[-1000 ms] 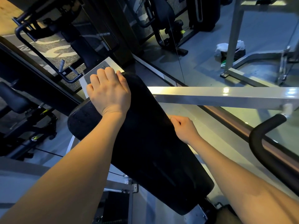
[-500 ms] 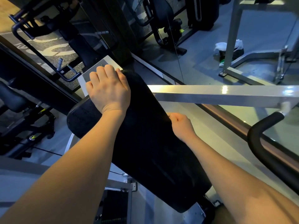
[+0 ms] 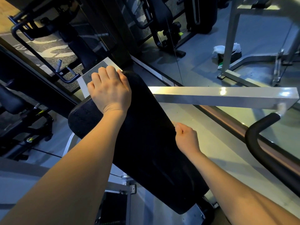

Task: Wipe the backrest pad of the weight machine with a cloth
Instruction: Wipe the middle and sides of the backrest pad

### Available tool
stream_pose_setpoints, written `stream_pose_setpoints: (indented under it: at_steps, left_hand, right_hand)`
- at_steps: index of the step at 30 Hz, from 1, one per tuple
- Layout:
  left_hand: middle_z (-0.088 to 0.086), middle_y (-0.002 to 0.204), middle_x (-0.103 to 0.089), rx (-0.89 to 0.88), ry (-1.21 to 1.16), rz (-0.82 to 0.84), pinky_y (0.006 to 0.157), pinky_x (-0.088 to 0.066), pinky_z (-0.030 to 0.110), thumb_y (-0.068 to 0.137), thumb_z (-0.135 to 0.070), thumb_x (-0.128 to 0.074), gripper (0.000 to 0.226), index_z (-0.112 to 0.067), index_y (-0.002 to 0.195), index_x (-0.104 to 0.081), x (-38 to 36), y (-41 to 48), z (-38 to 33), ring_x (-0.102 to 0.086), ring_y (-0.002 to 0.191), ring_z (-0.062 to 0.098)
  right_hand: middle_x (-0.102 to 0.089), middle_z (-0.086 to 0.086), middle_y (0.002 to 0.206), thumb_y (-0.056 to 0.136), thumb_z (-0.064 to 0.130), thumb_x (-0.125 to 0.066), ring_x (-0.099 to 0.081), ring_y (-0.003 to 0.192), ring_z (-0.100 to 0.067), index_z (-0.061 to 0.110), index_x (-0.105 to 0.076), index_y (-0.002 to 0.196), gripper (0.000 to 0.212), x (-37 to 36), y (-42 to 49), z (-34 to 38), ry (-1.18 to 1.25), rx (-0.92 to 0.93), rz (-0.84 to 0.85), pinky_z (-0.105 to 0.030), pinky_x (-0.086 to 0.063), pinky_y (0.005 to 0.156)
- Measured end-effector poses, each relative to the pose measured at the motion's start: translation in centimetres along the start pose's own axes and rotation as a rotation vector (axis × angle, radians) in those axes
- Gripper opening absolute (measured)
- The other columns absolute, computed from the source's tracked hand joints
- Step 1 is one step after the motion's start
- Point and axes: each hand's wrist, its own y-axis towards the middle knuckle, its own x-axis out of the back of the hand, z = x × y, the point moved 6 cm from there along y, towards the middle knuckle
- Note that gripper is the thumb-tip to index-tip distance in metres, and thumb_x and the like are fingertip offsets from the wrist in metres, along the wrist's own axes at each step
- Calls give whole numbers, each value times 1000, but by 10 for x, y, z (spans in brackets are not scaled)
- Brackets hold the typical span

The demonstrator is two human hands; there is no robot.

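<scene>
below, two bare forearms reach forward in a dim gym, seen from the person's own head. at far left, dark exercise machines (image 3: 24, 119) stand on the floor. next, the left hand (image 3: 110, 93) lies over the top end of the backrest pad (image 3: 146, 143), fingers curled down over its far edge and gripping it, probably to steady the pad for wiping. the pad fills the middle: a long black cushion, tilted, running from upper left to lower right, matte and finely textured, with no smears to make out in this light. at its right edge the right hand (image 3: 186, 138) is curled tight against the side. whether it holds a cloth or only the pad's rim cannot be told, and no cloth shows plainly there. further right, a grey metal bar (image 3: 227, 96) juts out from behind the pad, with a curved black handle (image 3: 259, 135) below it. a white bundle (image 3: 218, 49) lies on the floor well beyond.
</scene>
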Motion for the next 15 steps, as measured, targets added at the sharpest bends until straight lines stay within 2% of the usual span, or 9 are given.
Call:
stream_pose_setpoints:
  at_steps: [1,2,4,6,7,10,11,13,15]
  left_hand:
    - [11,102,-53,-1,1,0,82,-33,46,103,-38,-25,36,-12,100,-49,0,0,0,-47,96,34]
    - [11,102,-53,-2,-3,2,82,-33,46,103,-38,-25,36,-12,100,-49,0,0,0,-47,96,34]
    - [11,102,-53,1,-14,7,83,-33,46,103,-38,-26,36,-12,100,-49,0,0,0,-47,96,34]
    - [11,103,-53,3,-12,5,83,-33,46,103,-38,-26,35,-12,100,-49,0,0,0,-47,96,34]
    - [11,103,-53,-1,-12,6,83,-33,46,103,-38,-26,35,-12,100,-49,0,0,0,-47,96,34]
    - [12,104,-53,-3,-16,7,83,-33,47,103,-38,-26,35,-12,100,-48,1,0,-1,-47,96,35]
    - [12,104,-53,-3,-15,6,83,-33,47,103,-38,-26,35,-12,100,-49,1,-1,-1,-47,97,35]
    - [12,104,-53,-2,-13,1,83,-33,47,103,-38,-26,35,-11,100,-49,0,-1,0,-47,97,35]
    - [12,103,-53,-2,-10,-11,83,-33,47,103,-38,-27,35,-11,100,-49,0,-1,-1,-47,97,35]
  right_hand:
    - [-49,6,63,104,13,-38,-48,71,-27,22,-48,62,44,0,6,14,9,1,-5,-35,-31,58]
    - [-50,4,61,103,13,-39,-48,68,-26,18,-47,61,44,0,12,33,44,28,-2,-36,-32,58]
    - [-58,16,63,106,17,-38,-55,67,-7,24,-58,66,45,3,22,77,135,129,3,-25,-41,60]
    - [-62,30,78,109,22,-36,-57,78,8,31,-71,91,41,6,25,97,169,222,7,-4,-41,66]
    - [-64,30,86,110,24,-35,-58,83,9,32,-73,103,39,7,22,94,171,236,21,-4,-44,71]
    - [-58,17,67,109,23,-36,-53,68,-1,36,-53,71,45,3,9,26,84,104,46,-13,-39,60]
    - [-58,12,68,108,21,-35,-53,68,-5,32,-51,69,43,2,4,-2,28,25,52,-17,-40,60]
    - [-65,2,82,104,21,-32,-58,80,-21,22,-63,81,39,-1,-1,-40,-77,-108,89,-34,-49,72]
    - [-59,1,77,100,15,-35,-53,79,-27,22,-57,70,38,-3,9,-42,-85,-166,112,-36,-43,69]
